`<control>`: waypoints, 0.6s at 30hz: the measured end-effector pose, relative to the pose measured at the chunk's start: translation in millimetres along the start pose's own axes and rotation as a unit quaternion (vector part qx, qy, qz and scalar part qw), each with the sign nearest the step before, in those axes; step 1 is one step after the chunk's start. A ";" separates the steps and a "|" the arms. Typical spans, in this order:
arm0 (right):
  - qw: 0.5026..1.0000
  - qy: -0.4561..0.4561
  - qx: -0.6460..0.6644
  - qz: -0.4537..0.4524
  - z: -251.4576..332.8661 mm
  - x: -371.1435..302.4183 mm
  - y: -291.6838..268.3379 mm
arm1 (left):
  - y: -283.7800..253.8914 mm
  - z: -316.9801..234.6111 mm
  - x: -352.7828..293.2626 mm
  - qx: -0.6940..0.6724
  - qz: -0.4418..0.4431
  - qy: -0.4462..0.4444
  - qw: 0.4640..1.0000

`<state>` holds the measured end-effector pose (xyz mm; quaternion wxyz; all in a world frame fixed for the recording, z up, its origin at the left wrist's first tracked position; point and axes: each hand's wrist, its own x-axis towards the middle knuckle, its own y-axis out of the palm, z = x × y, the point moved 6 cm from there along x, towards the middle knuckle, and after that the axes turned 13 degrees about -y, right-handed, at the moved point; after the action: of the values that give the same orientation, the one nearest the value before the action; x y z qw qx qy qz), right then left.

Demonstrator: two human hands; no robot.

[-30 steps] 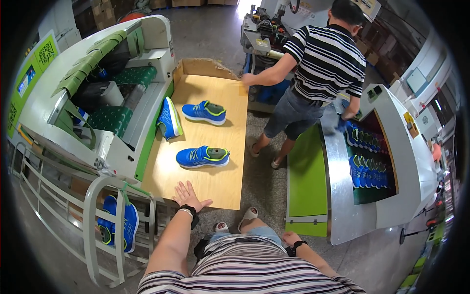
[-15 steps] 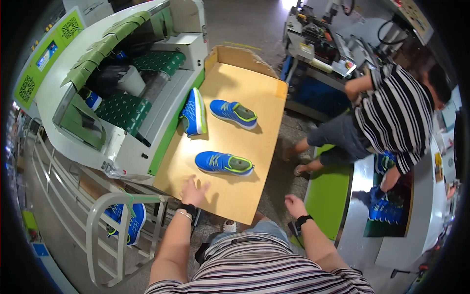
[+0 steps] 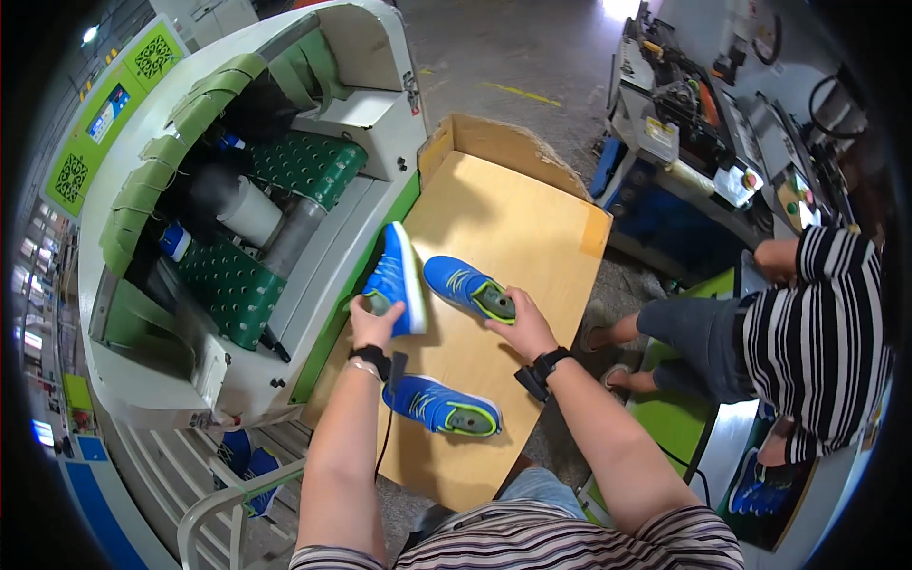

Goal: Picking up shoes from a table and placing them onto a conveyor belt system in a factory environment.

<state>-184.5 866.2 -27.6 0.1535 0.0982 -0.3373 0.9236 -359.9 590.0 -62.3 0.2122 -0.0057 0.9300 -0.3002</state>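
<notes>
Three blue sneakers with lime collars are on the tan board. One sneaker (image 3: 391, 275), tipped on its side with the white sole to the right, lies by the machine's edge. My left hand (image 3: 373, 321) is closed around its heel end. Just right of it, a second sneaker (image 3: 459, 281) sits upright, toe pointing away to the left. At its heel collar, my right hand (image 3: 525, 330) grips with thumb and fingers. The third sneaker (image 3: 442, 407) rests nearer to me, below both hands, touched by neither. Dark bands are on both my wrists.
The tan board (image 3: 513, 209) has a cardboard rim at its far end. On the left stands a white machine (image 3: 356, 114) with a green perforated belt (image 3: 228, 294). More sneakers (image 3: 249, 467) sit on a rail rack. A person (image 3: 807, 332) in stripes works at right.
Both my hands have reached forward over the board and taken hold of the two farther sneakers. The view has shifted, and the co-worker appears lower at the right.
</notes>
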 end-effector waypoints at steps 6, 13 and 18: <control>0.984 0.153 0.092 0.019 7.4 9.9 12.5 | 50.7 -19.9 -25.0 -0.073 -0.019 0.060 0.995; 0.862 0.247 0.420 -0.139 -28.5 4.5 17.2 | 27.8 -47.5 -69.6 -0.418 0.217 -0.153 0.869; 0.906 0.089 0.400 -0.101 58.1 84.5 6.2 | -100.0 -78.5 -143.6 -0.504 0.138 -0.032 0.852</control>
<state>-261.0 842.0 36.5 0.2233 0.1026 0.0877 0.9654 -272.2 571.5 107.2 0.2491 0.0064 0.9375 0.2428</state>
